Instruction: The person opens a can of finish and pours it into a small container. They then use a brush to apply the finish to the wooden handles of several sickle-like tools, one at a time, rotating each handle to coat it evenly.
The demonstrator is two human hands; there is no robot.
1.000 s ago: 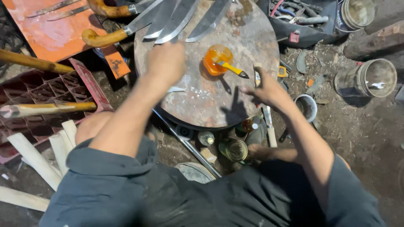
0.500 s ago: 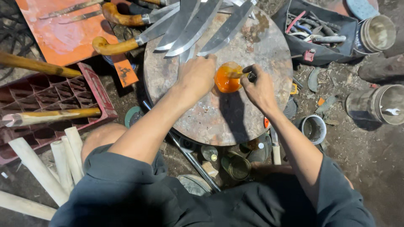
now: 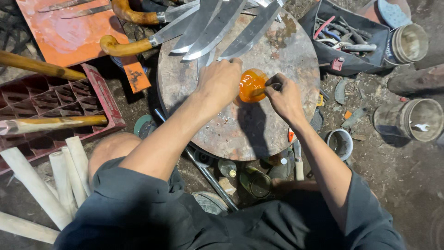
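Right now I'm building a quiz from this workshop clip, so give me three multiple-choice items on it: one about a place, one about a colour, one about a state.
1. Where does the orange container stand?
A. In the red crate
B. On the round worktop
C. In the black tool bag

2. What colour are the curved handles of the blades at the far-left edge of the worktop?
A. Blue
B. White
C. Yellowish brown

3. How do the hands stand at the container?
A. Both are on or at it
B. Both rest on the ground
C. Only one is near it

Answers:
1. B, it sits on the round worktop, near its middle.
2. C, the wood looks yellowish brown against the grey blades.
3. A, the left hand is at one side and the right hand pinches something thin at the other.
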